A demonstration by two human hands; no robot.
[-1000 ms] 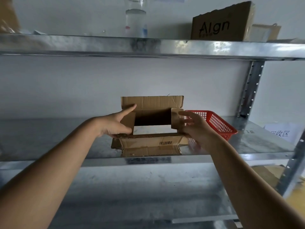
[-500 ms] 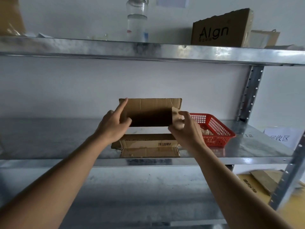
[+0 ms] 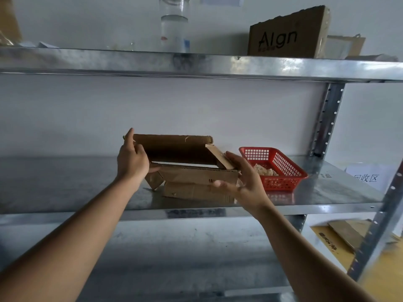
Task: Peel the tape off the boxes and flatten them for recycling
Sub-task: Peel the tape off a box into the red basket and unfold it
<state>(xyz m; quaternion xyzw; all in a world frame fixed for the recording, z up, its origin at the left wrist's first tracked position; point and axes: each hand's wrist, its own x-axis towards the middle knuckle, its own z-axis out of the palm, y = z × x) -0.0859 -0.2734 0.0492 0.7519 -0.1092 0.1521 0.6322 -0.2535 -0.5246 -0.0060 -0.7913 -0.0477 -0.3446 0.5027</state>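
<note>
Centrally in the head view, the half-collapsed box (image 3: 192, 168) lies on the middle shelf (image 3: 65, 184), long axis left to right; the left hand (image 3: 132, 161) grips its left end, forefinger raised. The right hand (image 3: 244, 182) cups its right end with loosely spread fingers, equally near; flattening probably means pressing downward between them.

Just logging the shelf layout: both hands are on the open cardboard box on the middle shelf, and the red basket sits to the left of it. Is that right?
Not quite. The head view shows the red basket to the right of the cardboard box, not the left. The rest holds: the left hand and right hand are both on the open box on the middle shelf.
</note>
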